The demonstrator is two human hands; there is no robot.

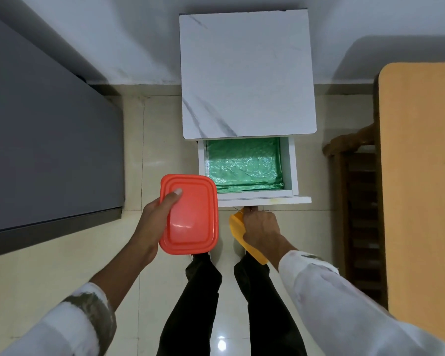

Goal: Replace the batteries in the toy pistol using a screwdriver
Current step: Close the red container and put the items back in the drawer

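My left hand (154, 217) grips a closed box with an orange-red lid (189, 214), thumb on top, held over the floor left of the open drawer (290, 173). My right hand (261, 228) is curled round a yellow plastic object (238, 226), likely the toy pistol, just below the drawer's front edge; its fingertips reach the drawer front. The drawer is pulled out from a small white cabinet with a marble-patterned top (247, 73) and is lined with green plastic (243, 164). No screwdriver or batteries are visible.
A grey cabinet or appliance (44, 140) stands at the left. A tan wooden table (421, 176) with a dark wooden chair (355, 201) beside it is at the right. My legs in black trousers (231, 304) stand on a tiled floor.
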